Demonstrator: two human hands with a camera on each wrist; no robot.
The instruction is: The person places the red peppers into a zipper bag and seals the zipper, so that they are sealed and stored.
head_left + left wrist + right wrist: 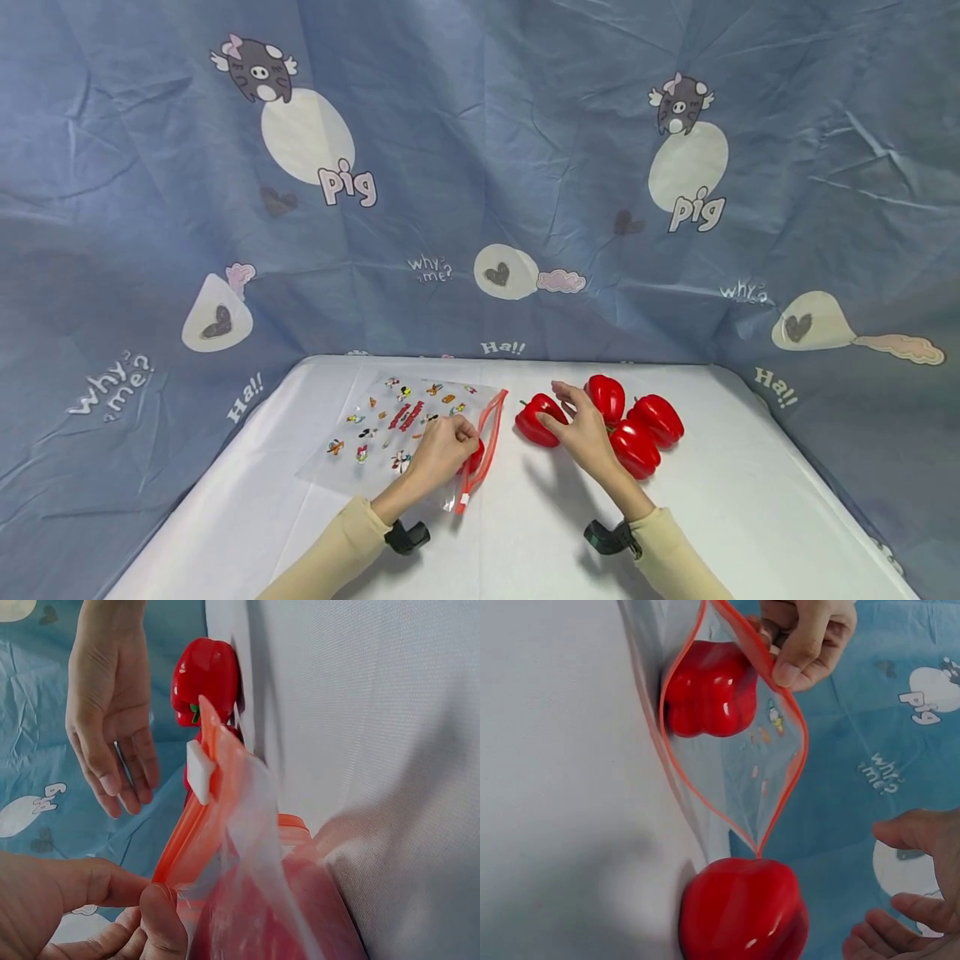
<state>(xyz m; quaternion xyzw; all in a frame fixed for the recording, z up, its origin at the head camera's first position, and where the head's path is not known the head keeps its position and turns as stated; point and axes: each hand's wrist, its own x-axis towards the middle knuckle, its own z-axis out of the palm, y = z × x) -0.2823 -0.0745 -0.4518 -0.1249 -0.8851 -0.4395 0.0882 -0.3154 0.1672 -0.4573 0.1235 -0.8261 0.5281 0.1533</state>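
Note:
A clear zip bag (382,442) printed with cartoon figures lies on the table, its orange zip edge (804,742) spread apart at the mouth. My left hand (444,450) pinches the upper edge of that mouth between thumb and forefinger. Inside the bag sits one red bell pepper (712,690), partly covered by my left hand in the head view. To the right of the mouth lies another red bell pepper (534,421) with a green stem. Just over it hovers my right hand (588,437), fingers spread and nothing held. A white slider (199,772) is on the zip.
Three more red bell peppers, one at the back (606,397), one at the right (657,419) and one nearer (636,450), cluster right of my right hand. A white cloth covers the table (750,500). Behind it hangs a blue printed curtain (420,192).

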